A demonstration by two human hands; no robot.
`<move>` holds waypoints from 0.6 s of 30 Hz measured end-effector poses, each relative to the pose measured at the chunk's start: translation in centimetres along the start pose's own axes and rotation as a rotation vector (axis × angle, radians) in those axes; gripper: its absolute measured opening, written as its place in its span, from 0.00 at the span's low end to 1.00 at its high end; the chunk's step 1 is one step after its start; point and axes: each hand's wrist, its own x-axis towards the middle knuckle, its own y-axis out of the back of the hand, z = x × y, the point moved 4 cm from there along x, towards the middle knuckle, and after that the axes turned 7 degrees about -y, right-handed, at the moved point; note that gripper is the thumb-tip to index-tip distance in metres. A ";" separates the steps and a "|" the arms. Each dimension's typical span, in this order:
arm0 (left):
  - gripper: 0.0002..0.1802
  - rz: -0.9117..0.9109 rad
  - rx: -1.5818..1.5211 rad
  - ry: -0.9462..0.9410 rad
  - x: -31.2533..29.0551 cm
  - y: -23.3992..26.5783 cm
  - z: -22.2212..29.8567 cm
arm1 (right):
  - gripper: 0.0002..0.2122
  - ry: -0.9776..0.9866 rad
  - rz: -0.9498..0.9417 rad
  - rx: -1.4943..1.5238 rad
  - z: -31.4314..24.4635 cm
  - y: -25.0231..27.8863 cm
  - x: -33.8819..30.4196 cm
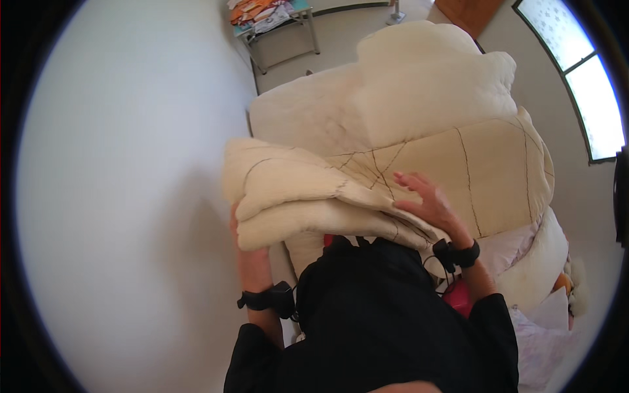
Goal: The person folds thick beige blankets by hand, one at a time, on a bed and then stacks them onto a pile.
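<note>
While it lies bunched in the middle of the frame, the cream quilt [406, 164] with thin dark stitch lines is gathered into a thick folded roll that juts toward centre left. Under that roll's left end sits the left hand [247, 252], pressed up against the fabric from below; its fingers are hidden in the folds, so I cannot tell whether they grip or only support. On top, at centre right, the right hand [429, 200] lies flat with fingers spread, pressing down on the quilt rather than clutching it. Both wrists carry a black wrist strap [458, 254]. Beneath the quilt the white mattress [295, 114] shows toward the upper middle, and a fluffy white cover [432, 72] is heaped above it. At lower right a lilac sheet [544, 340] hangs. A small table [275, 26] with orange items stands at the upper left, and a window [590, 85] fills the upper right.
</note>
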 end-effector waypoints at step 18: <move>0.25 -0.361 -0.357 0.672 -4.2 -1.5 3.0 | 0.21 0.064 0.127 -0.549 1.1 2.5 13.1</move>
